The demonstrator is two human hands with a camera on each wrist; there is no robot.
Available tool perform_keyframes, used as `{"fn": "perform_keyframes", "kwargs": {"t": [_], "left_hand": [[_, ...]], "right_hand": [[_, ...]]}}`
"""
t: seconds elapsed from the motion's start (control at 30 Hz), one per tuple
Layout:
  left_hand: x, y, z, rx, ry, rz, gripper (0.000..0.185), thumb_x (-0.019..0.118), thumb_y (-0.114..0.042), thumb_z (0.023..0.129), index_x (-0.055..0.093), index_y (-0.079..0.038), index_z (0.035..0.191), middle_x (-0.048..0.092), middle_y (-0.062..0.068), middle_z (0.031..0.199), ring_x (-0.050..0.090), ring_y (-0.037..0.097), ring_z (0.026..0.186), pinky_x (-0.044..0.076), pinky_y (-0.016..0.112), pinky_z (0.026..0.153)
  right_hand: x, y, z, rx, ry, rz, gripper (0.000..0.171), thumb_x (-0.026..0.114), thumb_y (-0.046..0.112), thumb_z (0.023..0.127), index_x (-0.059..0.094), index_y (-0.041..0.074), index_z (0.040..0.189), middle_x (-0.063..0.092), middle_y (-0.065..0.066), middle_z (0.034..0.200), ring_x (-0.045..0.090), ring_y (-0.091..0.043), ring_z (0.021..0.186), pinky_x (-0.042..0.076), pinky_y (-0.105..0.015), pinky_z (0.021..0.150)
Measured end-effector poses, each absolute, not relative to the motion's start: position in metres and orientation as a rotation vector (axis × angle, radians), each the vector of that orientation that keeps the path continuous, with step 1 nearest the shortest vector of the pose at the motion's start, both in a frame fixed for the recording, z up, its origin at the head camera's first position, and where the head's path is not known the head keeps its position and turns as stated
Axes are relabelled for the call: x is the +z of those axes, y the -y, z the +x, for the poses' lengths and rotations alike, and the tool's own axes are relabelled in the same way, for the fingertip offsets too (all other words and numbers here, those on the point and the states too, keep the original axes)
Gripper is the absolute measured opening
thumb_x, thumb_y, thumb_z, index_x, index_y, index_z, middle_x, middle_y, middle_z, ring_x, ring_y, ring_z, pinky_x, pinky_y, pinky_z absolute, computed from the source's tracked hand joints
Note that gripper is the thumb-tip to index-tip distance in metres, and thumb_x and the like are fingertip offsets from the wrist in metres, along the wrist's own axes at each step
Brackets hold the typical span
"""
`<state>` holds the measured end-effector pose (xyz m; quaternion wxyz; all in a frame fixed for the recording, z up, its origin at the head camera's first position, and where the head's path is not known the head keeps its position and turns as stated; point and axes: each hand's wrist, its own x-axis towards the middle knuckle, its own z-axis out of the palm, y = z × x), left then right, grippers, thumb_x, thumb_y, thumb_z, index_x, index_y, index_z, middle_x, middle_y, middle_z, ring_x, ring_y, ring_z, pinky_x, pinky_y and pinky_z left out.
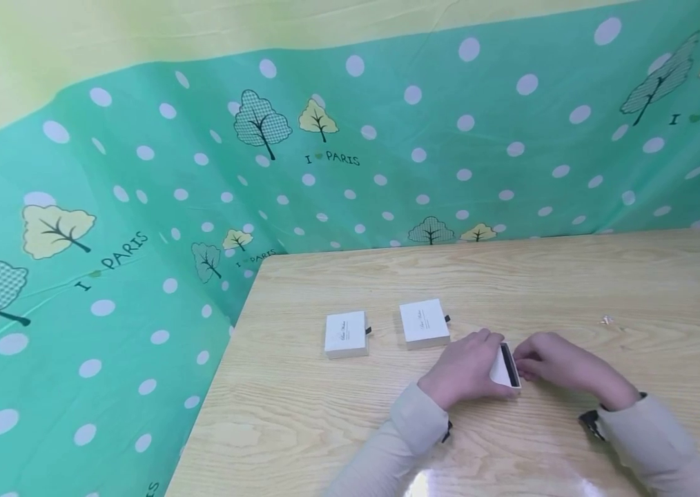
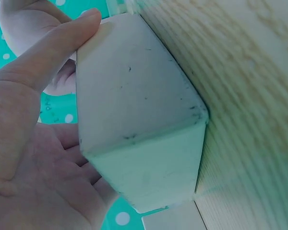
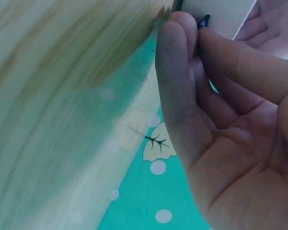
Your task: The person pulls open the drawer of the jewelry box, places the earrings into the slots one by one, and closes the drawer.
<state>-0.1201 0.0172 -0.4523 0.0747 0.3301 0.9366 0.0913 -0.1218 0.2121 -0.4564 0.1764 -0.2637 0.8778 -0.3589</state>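
Observation:
A small white box (image 1: pixel 502 371) stands on the wooden table, a dark strip showing along its right end in the head view. My left hand (image 1: pixel 469 367) grips it from the left, thumb on the near side and fingers over the far side. The left wrist view shows the box's scuffed white side (image 2: pixel 139 86) with the thumb along its edge. From the right, my right hand (image 1: pixel 558 362) pinches a short black pull tab (image 3: pixel 205 21) on the box's end between thumb and index finger.
Two similar white boxes with black tabs lie further back, one at the left (image 1: pixel 346 335) and one nearer the middle (image 1: pixel 424 323). A tiny shiny piece (image 1: pixel 607 320) lies at the right on the table (image 1: pixel 300 414). A green patterned cloth (image 1: pixel 350 159) hangs behind.

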Motion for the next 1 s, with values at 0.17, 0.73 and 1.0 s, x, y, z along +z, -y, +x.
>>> {"fn": "perform_keyframes", "kwargs": {"t": [0.17,0.73,1.0], "left_hand": [[-0.454,-0.017,-0.120,0.267,-2.826,1.007,0.077,0.079,-0.062,0.072,0.054,-0.018,0.129,0.058,-0.012,0.118,0.050,-0.002,0.092,0.040,0.009,0.069],[-0.456,-0.014,-0.121,0.273,-2.822,1.055,0.079,0.078,-0.065,0.072,0.054,-0.018,0.131,0.058,-0.013,0.118,0.051,-0.002,0.095,0.041,0.009,0.074],[-0.452,-0.008,-0.122,0.291,-2.815,1.097,0.090,0.071,-0.075,0.070,0.051,-0.018,0.137,0.057,-0.013,0.120,0.052,0.000,0.100,0.042,0.012,0.086]], "right_hand": [[-0.456,-0.206,-0.123,-1.034,-2.478,-0.788,0.024,0.061,0.003,0.093,0.066,0.015,0.073,0.054,0.010,0.065,0.044,0.002,0.059,0.041,-0.019,0.055],[-0.457,-0.206,-0.122,-0.983,-2.555,-0.787,0.011,0.065,0.010,0.093,0.074,0.015,0.090,0.067,0.010,0.083,0.053,0.001,0.073,0.049,-0.023,0.066],[-0.441,-0.206,-0.115,-1.034,-2.688,-0.707,0.025,0.065,0.018,0.095,0.070,0.002,0.113,0.071,-0.004,0.105,0.068,-0.021,0.095,0.057,-0.037,0.082]]}}
